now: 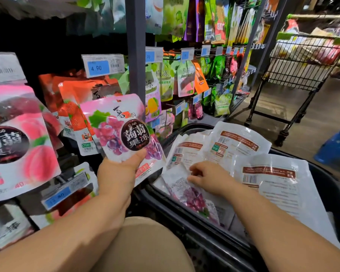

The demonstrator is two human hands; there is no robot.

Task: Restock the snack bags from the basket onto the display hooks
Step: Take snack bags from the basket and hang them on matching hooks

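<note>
My left hand (pixel 118 173) grips the bottom of a pink grape jelly bag (pixel 114 126), held upright in front of the display hooks with its printed face toward me. Down in the black basket (pixel 204 240) my right hand (pixel 208 177) has its fingers curled on another grape bag (pixel 190 197) that lies tilted there. Several more bags (pixel 241 142) lie in the basket with their white backs up. Orange strawberry bags (pixel 75 107) and pink peach bags (pixel 24 146) hang on the hooks to the left.
A grey upright post (pixel 135 46) divides the rack; green and purple snack bags (pixel 183 79) hang on hooks to its right. A loaded wire trolley (pixel 298 67) stands at the far right, a blue stool (pixel 336 148) beside it. Blue price tags (pixel 98 67) front the hooks.
</note>
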